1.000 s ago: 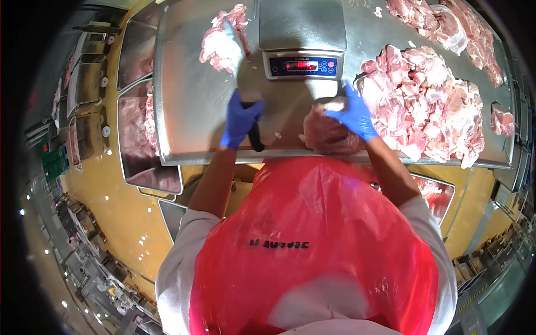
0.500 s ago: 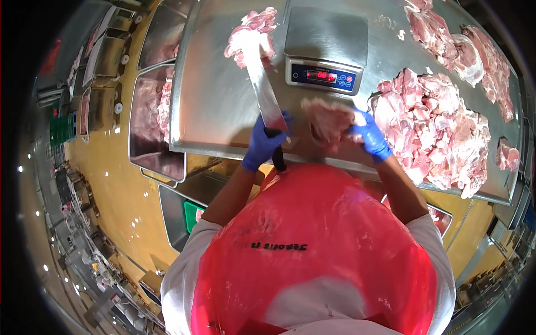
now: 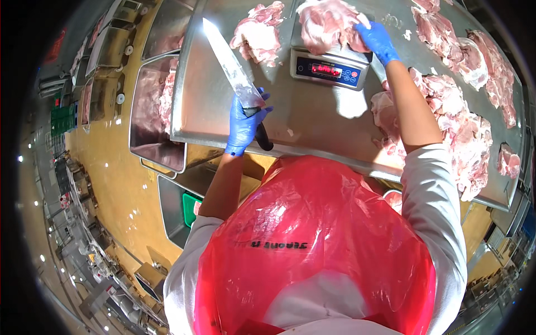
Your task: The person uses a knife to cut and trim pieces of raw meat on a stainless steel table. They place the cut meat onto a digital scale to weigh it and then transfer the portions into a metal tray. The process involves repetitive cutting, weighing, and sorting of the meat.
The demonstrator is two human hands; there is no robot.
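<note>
My left hand [image 3: 243,124], in a blue glove, holds a large knife [image 3: 226,58] by its black handle over the steel table [image 3: 206,131], blade pointing up and left. My gloved right hand [image 3: 378,42] grips the right edge of a pink meat piece [image 3: 326,23], which lies on the pan of the digital scale [image 3: 329,72] and hides most of it. Another fatty piece [image 3: 258,36] lies left of the scale. A large pile of cut meat [image 3: 460,151] spreads to the right, partly behind my right forearm.
Longer meat pieces [image 3: 491,78] lie at the upper right, a small piece [image 3: 508,162] at the right edge. Steel tubs [image 3: 146,151] with meat stand left of the table. A green tray [image 3: 190,209] sits in a lower bin. My red apron [image 3: 312,223] fills the bottom.
My right hand has carried the meat piece up from the table's near side onto the scale. My left hand has turned the knife so its blade points further left.
</note>
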